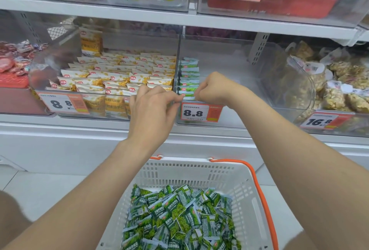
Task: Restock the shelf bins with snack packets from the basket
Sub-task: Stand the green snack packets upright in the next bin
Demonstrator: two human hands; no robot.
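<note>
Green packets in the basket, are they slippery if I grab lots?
Probably light and crinkly: the green packets are small and lie heaped every which way in the basket. Their shiny wrappers look slippery, so a handful may slide apart. They likely won't roll, being flat.

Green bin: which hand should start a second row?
Probably right hand: it sits by bare floor in the bin, right of the row; left hand is at the divider. Both pinch the front packet.

Left hand and right hand extended forward, fingers curled, perhaps pinching.
</note>
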